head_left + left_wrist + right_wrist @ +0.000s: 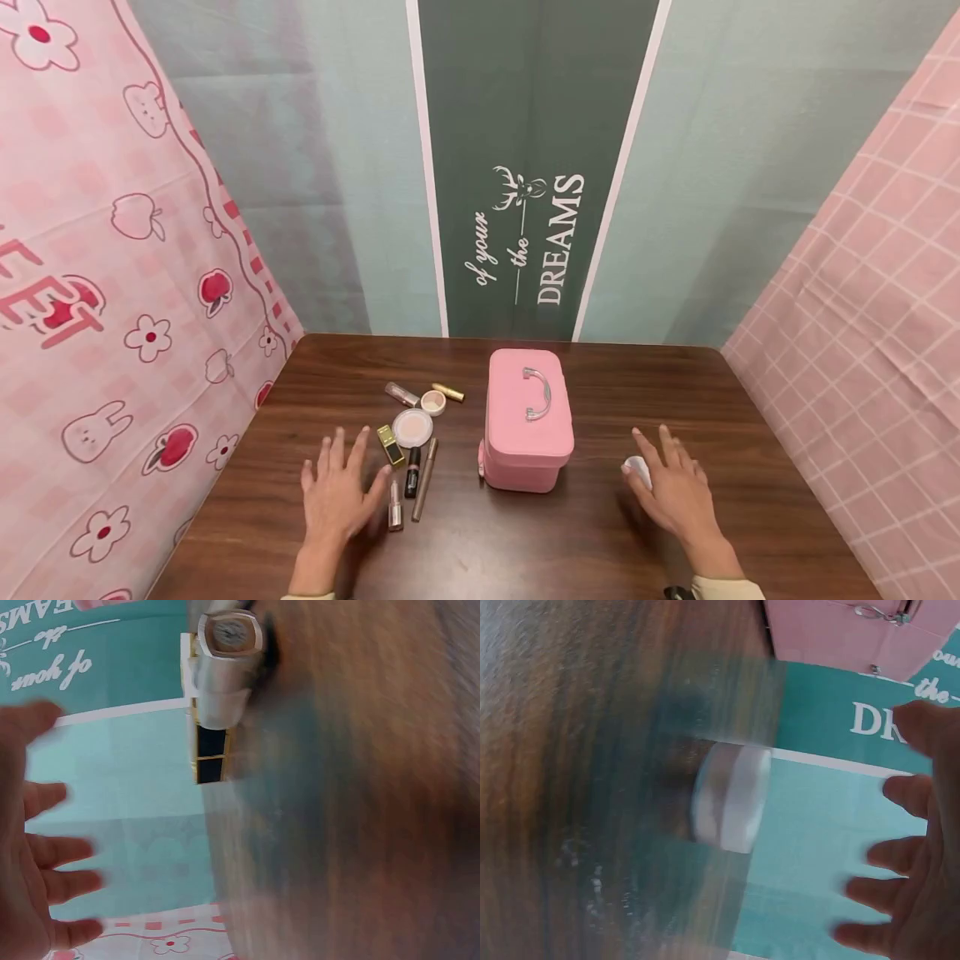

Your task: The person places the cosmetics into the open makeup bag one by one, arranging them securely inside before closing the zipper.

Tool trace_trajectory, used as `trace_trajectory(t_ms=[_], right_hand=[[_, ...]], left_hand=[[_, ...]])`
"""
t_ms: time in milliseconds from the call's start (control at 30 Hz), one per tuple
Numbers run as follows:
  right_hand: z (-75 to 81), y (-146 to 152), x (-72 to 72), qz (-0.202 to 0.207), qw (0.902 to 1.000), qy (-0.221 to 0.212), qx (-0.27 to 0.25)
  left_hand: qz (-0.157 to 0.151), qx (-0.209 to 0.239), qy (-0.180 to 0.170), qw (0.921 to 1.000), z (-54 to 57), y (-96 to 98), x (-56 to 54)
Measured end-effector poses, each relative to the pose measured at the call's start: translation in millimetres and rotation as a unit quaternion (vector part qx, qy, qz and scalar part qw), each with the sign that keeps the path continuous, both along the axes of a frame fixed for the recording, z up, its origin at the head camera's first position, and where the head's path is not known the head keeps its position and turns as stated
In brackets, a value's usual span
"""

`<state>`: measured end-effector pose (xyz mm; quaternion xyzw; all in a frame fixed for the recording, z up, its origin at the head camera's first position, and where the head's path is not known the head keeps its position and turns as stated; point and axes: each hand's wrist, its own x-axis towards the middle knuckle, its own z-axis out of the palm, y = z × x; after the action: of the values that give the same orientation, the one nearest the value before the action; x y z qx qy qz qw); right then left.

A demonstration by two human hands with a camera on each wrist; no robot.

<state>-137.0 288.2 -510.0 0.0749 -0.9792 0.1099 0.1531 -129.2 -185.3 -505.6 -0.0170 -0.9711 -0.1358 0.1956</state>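
Observation:
A pink vanity case [528,417] with a silver handle stands in the middle of the wooden table, its lid down. To its left lie several cosmetics: a round compact [412,427], a black tube [412,472], a slim bronze pencil-like stick [424,481] and a clear-capped lipstick [396,508]. My left hand [337,492] hovers beside the lipstick, fingers spread and holding nothing. Over on the right, my right hand [675,492] is above a small white-lidded jar [735,799], partly hidden by the thumb in the head view. A gap shows between fingers and jar in the right wrist view.
Farther back on the left are a pinkish tube [402,394], a small round pot [432,402] and a gold tube [448,392]. A gold-and-black box-shaped item [391,445] lies near the left fingers. Printed curtains [360,208] hang behind the table and along both sides.

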Motion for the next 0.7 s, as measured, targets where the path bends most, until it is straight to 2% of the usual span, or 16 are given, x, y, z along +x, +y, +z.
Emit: trace_trajectory(t_ms=[133, 367, 533, 600, 700], right_hand=[[3.0, 1, 2.7, 0.031, 0.9994, 0.012, 0.003], [5.8, -2, 10.6, 0.026, 0.9996, 0.011, -0.001], [6.8, -11, 16.3, 0.046, 0.9972, 0.039, -0.046], [7.4, -16, 18.0, 0.05, 0.9945, 0.057, -0.073], [7.8, -24, 20.0, 0.049, 0.9901, 0.074, -0.109]], left_hand=[[0.007, -0.012, 0.015, 0.9998, 4.0, 3.1, 1.6], [-0.006, -0.018, -0.012, 0.9997, 11.5, 3.8, 3.0], [-0.014, 0.052, -0.04, 0.9977, 23.7, 3.3, 10.7], [-0.022, 0.084, -0.039, 0.9955, 26.5, 5.4, 13.3], [-0.036, 0.112, -0.023, 0.9927, 24.0, 9.0, 15.1]])
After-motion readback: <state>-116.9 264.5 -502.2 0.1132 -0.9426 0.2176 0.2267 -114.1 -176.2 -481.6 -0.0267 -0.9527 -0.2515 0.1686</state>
